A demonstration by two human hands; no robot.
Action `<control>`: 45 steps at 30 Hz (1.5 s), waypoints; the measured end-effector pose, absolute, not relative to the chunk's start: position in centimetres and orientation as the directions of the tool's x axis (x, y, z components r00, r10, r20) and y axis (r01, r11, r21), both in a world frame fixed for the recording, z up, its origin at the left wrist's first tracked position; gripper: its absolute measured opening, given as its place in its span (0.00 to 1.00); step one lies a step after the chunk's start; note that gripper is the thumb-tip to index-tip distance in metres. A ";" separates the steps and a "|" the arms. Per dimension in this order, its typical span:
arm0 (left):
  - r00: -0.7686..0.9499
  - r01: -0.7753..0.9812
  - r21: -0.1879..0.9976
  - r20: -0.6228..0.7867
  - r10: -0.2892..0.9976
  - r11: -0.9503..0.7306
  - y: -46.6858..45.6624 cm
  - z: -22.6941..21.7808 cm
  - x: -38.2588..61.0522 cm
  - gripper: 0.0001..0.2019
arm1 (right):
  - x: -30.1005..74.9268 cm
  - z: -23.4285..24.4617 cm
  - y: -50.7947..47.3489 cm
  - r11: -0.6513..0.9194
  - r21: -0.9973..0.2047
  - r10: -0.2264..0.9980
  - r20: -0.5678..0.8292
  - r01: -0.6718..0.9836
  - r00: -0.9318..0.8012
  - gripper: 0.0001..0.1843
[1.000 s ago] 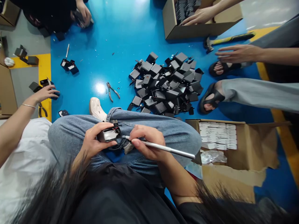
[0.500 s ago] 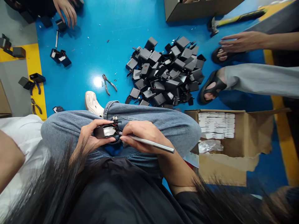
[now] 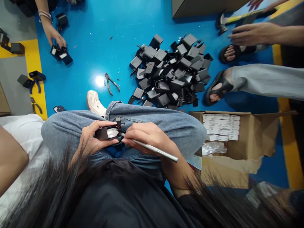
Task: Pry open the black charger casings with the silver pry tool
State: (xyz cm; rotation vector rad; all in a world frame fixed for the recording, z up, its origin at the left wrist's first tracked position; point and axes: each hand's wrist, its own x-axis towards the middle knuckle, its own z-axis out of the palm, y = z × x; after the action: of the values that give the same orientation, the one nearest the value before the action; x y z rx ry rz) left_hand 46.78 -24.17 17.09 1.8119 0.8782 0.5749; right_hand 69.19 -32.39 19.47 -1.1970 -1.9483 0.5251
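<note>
My left hand (image 3: 91,137) is closed around an opened black plug charger (image 3: 102,134) above my lap. The charger's open side shows a white inner block, thin coloured wires and a small part with metal prongs standing up at its right end. My right hand (image 3: 147,137) grips a slim silver metal hand tool (image 3: 158,150), like a craft knife handle. Its tip points left, at the charger's open right end; I cannot make out the blade or whether it touches. A big heap of black charger housings (image 3: 175,85) lies on the blue floor beyond my knees.
Cutting pliers (image 3: 111,84) lie left of the heap. An open carton (image 3: 239,150) with white packs stands at right. A hammer (image 3: 247,17) lies at upper right by a co-worker's hands (image 3: 256,34). Another person's hand (image 3: 57,38) is at an opened charger (image 3: 61,54), upper left.
My hands keep the charger and tool almost in place; the tool tilts slightly. At upper left, a co-worker's hand has moved down onto the opened charger. The view has shifted a little.
</note>
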 end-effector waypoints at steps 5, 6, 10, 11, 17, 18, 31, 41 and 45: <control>0.618 0.301 0.918 0.020 0.786 -0.260 -24.2 17.2 46.5 0.25 | 69.0 19.8 -32.6 0.471 -0.642 0.880 0.388 0.605 -0.273 0.08; 0.615 0.308 0.916 0.012 0.788 -0.255 -24.2 17.2 46.5 0.26 | 69.0 19.9 -32.6 0.472 -0.638 0.880 0.387 0.609 -0.277 0.09; 0.588 0.362 0.905 -0.036 0.808 -0.224 -24.1 17.9 46.8 0.24 | 68.8 20.2 -32.6 0.474 -0.627 0.879 0.382 0.619 -0.286 0.10; 0.583 0.369 0.903 -0.041 0.812 -0.220 -24.1 18.0 46.9 0.23 | 68.8 20.2 -32.6 0.473 -0.626 0.880 0.380 0.620 -0.287 0.10; 0.574 0.384 0.905 -0.077 0.815 -0.185 -24.2 18.1 47.1 0.22 | 69.2 19.9 -32.4 0.476 -0.640 0.877 0.398 0.603 -0.269 0.10; 0.574 0.372 0.914 -0.089 0.814 -0.163 -24.3 18.0 47.1 0.23 | 69.3 19.8 -32.4 0.482 -0.651 0.873 0.414 0.586 -0.257 0.08; 0.440 0.130 0.990 -0.017 0.898 -0.045 -25.7 16.6 49.3 0.25 | 68.2 20.2 -32.9 0.203 -0.776 0.891 0.399 0.597 0.217 0.18; 0.403 0.103 0.986 0.080 0.912 -0.133 -26.6 16.4 50.4 0.23 | 67.2 19.8 -32.2 0.329 -0.702 0.784 0.576 0.632 0.231 0.19; 0.443 0.097 0.979 0.121 0.889 -0.181 -26.6 16.5 50.5 0.22 | 66.9 19.6 -32.2 0.295 -0.685 0.807 0.552 0.666 0.209 0.19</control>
State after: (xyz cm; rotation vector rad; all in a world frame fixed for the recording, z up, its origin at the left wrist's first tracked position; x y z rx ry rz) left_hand 50.47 -26.58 16.54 1.6019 0.8820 0.9054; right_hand 66.94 -32.18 19.58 -1.4211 -1.5065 0.1674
